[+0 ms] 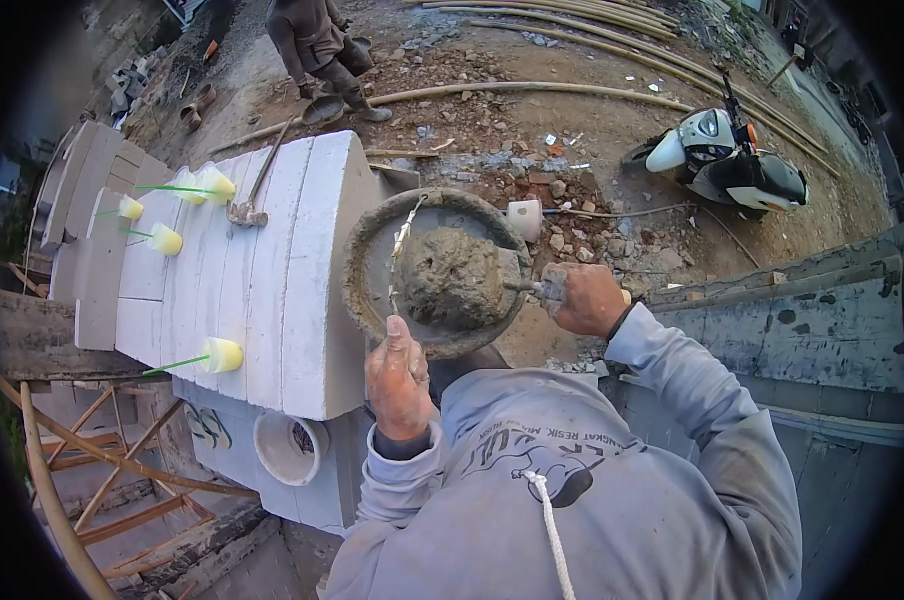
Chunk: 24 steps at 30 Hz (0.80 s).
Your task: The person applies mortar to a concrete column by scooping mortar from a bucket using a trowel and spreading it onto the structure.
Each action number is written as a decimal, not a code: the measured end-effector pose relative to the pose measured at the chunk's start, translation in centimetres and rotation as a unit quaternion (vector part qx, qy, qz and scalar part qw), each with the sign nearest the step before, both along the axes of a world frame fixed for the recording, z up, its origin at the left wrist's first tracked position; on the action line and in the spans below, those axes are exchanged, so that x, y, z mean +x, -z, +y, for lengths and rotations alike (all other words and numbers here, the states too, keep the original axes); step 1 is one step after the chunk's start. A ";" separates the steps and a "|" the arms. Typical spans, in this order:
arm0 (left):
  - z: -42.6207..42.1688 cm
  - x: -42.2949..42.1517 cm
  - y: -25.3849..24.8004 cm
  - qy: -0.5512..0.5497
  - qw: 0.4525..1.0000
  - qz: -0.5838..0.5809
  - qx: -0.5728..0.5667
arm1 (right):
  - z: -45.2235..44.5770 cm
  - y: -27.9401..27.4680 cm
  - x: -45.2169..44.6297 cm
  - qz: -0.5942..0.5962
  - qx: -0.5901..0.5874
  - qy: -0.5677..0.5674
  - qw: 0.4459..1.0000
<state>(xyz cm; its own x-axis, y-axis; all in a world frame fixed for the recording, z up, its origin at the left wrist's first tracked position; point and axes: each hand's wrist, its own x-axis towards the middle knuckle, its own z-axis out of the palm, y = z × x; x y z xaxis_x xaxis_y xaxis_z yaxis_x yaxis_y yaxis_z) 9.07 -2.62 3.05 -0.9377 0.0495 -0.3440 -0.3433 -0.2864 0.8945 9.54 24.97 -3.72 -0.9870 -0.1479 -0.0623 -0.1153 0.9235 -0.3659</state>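
Observation:
A round, mortar-crusted basin [364, 225] sits in front of me with a heap of wet grey mortar [450, 275] in it. My right hand [587, 300] is closed round the handle of a trowel [513, 272], whose blade meets the right side of the heap. At the basin's near left rim, my left hand [399, 380] is closed with its fingers pointing up. It grips the lower end of a thin, mortar-spattered wire handle [402, 240] that rises across the basin. What supports the basin underneath is hidden.
Left of the basin are stacked white blocks [317, 260], bearing a hammer [249, 212] and several cups with green straws, one cup [222, 355] nearest me. A white bucket [290, 447] stands below. A person [317, 45], a scooter [722, 160] and bamboo poles [532, 88] are beyond.

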 end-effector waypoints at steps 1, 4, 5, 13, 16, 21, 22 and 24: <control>0.0 -0.1 0.0 -0.006 1.000 -0.009 0.017 | 0.6 -0.2 0.7 0.002 -0.009 0.006 1.000; 0.2 0.0 0.1 -0.014 1.000 -0.010 0.007 | 2.5 -2.4 3.1 0.042 -0.053 0.050 0.996; 0.1 -0.2 0.4 -0.011 1.000 -0.001 0.004 | 3.0 -3.5 4.0 0.037 -0.077 0.077 0.993; 1.1 -2.8 0.9 -0.019 1.000 0.000 -0.002 | 13.5 -13.0 17.6 0.129 -0.045 0.292 0.947; 0.5 -3.9 2.4 0.008 0.999 0.038 -0.013 | 18.6 -19.6 24.1 0.184 -0.036 0.337 0.922; -2.6 -6.0 5.3 0.177 0.948 0.239 -0.115 | 27.8 -32.0 35.6 0.142 -0.178 0.592 0.773; -2.8 -5.9 4.9 0.220 0.910 0.311 -0.163 | 31.4 -33.9 38.5 0.137 -0.204 0.585 0.773; -3.4 -6.1 5.3 0.242 0.904 0.305 -0.176 | 36.3 -37.9 42.3 0.120 -0.256 0.676 0.680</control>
<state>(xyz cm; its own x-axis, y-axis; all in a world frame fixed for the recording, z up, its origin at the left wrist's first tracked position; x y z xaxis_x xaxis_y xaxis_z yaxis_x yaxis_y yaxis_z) 2.92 -5.99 -2.27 -0.8559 0.4930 0.1560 0.2359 0.1038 0.9662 51.80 61.25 34.22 -0.2147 0.9638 -0.1578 0.5998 0.0026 -0.8002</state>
